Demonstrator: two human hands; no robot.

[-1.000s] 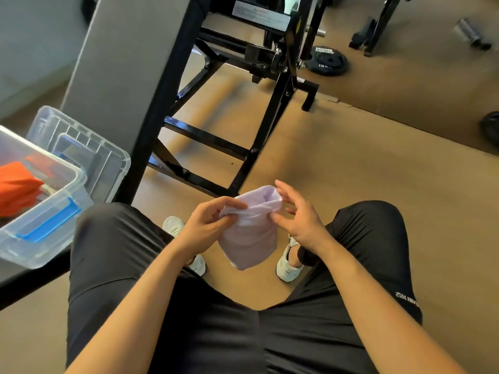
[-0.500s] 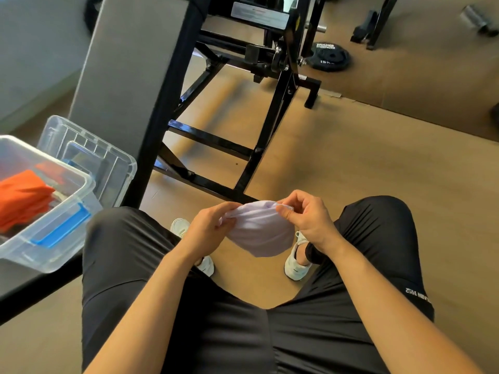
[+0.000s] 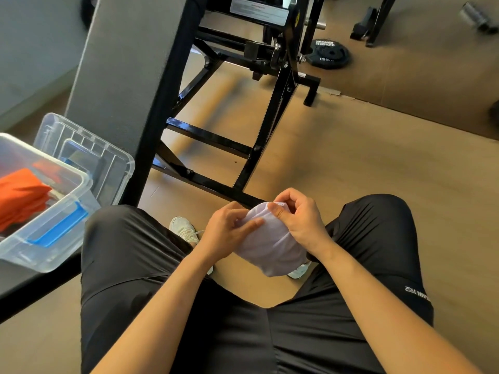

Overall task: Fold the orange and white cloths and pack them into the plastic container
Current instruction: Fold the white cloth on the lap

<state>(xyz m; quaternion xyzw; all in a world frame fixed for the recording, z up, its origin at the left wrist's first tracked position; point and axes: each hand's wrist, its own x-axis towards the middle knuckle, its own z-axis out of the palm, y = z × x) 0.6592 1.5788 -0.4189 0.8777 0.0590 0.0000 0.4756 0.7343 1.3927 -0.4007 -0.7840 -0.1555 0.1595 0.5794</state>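
Observation:
A white cloth (image 3: 272, 252) is bunched between my knees, held by both hands. My left hand (image 3: 229, 230) grips its left side with the fingers pressed on top. My right hand (image 3: 299, 220) pinches the upper right edge. At the left, a clear plastic container (image 3: 51, 238) with a blue handle sits on a dark bench, and a folded orange cloth (image 3: 19, 193) lies inside it.
The container's clear lid (image 3: 89, 152) lies behind it on the bench. A black gym machine frame (image 3: 216, 136) stands on the floor ahead. A weight plate (image 3: 329, 54) lies farther back. My white shoes (image 3: 183, 229) rest on the tan floor.
The cloth hung loose below my hands a second ago; now it is gathered into a tighter bundle, with both hands closed in over its top.

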